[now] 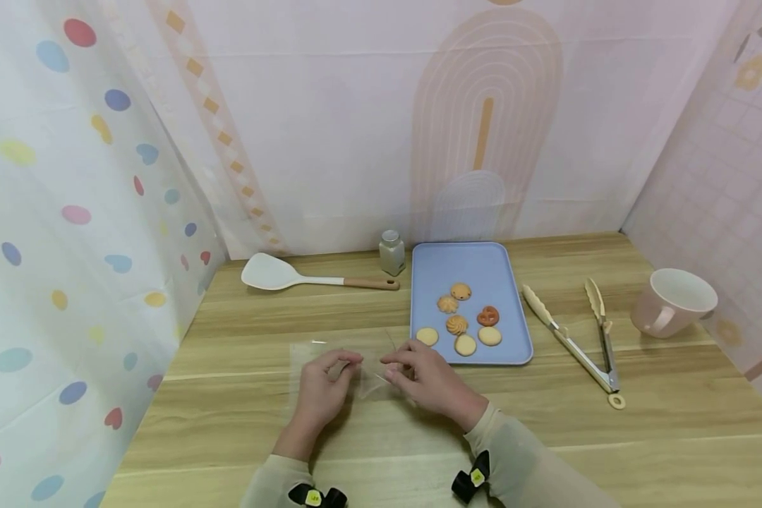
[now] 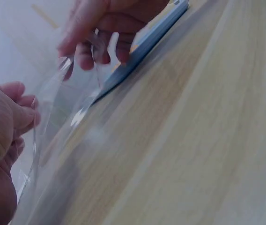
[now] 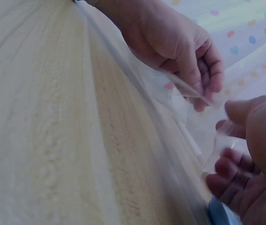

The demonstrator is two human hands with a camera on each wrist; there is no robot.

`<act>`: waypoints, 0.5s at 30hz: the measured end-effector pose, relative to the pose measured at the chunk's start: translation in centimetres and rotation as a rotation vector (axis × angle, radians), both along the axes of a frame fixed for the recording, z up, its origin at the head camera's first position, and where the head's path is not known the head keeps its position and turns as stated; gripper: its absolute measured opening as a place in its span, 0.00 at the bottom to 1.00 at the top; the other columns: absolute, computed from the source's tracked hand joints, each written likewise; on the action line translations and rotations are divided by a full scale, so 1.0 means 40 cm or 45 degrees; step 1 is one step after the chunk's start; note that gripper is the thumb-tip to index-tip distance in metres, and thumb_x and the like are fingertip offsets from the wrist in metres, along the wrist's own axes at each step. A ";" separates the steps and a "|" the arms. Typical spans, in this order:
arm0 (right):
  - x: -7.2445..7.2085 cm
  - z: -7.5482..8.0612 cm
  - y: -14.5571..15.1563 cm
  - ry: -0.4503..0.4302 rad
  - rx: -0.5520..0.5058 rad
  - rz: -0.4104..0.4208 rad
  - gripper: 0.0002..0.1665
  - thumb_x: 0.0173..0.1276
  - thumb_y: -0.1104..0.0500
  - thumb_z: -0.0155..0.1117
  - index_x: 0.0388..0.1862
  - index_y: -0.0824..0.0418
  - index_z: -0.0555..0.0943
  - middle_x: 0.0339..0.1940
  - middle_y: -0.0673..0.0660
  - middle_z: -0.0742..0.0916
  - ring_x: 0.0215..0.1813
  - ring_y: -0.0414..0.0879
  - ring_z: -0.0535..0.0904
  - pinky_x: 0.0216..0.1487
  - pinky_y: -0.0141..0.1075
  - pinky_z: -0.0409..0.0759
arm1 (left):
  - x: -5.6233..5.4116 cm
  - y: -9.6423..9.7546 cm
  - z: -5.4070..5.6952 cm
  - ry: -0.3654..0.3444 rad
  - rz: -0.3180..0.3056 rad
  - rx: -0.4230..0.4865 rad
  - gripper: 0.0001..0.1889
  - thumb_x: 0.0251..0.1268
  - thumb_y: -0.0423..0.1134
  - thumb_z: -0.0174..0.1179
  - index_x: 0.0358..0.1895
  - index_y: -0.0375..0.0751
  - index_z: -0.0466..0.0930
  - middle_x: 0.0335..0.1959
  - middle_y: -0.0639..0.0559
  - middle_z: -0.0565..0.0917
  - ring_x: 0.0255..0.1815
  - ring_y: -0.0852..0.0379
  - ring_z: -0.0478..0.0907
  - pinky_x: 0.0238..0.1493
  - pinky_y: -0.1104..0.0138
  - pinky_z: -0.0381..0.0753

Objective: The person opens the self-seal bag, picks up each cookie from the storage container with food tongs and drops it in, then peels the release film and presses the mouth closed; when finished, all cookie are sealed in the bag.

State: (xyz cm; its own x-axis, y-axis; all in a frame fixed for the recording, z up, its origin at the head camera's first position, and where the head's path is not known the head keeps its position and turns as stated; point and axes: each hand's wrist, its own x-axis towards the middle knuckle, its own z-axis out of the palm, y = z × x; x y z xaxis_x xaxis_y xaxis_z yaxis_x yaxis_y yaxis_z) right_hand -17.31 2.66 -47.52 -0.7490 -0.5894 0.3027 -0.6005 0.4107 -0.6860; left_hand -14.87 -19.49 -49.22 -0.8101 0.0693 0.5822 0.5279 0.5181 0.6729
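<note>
Bag of clear, thin plastic (image 1: 371, 379) spans the left hand (image 1: 324, 391) and right hand (image 1: 430, 379), fingertips of each pinched nearly closed on it, over the wood-grained counter (image 1: 228, 437) near the blue rectangular tray (image 1: 460, 261); uneven pulling could tear it.

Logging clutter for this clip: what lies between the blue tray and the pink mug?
The tongs, spread open on the table, lie between the blue tray and the pink mug; the head view shows this.
</note>
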 end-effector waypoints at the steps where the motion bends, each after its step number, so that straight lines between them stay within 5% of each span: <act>1: 0.000 0.000 -0.001 -0.014 0.007 -0.012 0.19 0.73 0.50 0.57 0.56 0.56 0.81 0.45 0.51 0.78 0.34 0.38 0.72 0.35 0.30 0.75 | 0.002 0.002 0.004 -0.002 0.001 0.034 0.09 0.53 0.20 0.65 0.32 0.37 0.85 0.32 0.51 0.87 0.38 0.52 0.84 0.48 0.72 0.78; 6: 0.000 0.000 -0.004 -0.110 0.001 -0.095 0.20 0.72 0.51 0.59 0.59 0.56 0.80 0.50 0.54 0.77 0.36 0.39 0.73 0.37 0.31 0.75 | 0.008 0.017 0.011 0.019 -0.012 0.105 0.10 0.51 0.17 0.65 0.30 0.35 0.85 0.32 0.50 0.87 0.37 0.52 0.84 0.49 0.75 0.77; 10: -0.004 0.002 -0.003 -0.167 -0.070 -0.161 0.16 0.71 0.53 0.60 0.53 0.57 0.83 0.43 0.50 0.80 0.36 0.39 0.74 0.36 0.32 0.76 | 0.012 0.029 0.021 0.068 -0.023 0.127 0.11 0.49 0.15 0.64 0.29 0.34 0.84 0.30 0.47 0.87 0.36 0.50 0.85 0.48 0.75 0.78; 15: -0.006 0.005 -0.003 -0.190 -0.109 -0.132 0.10 0.69 0.57 0.62 0.45 0.57 0.86 0.35 0.44 0.81 0.34 0.37 0.74 0.35 0.31 0.76 | 0.038 0.055 0.080 0.092 -0.097 0.184 0.13 0.48 0.12 0.62 0.27 0.34 0.83 0.29 0.39 0.86 0.36 0.45 0.84 0.47 0.73 0.79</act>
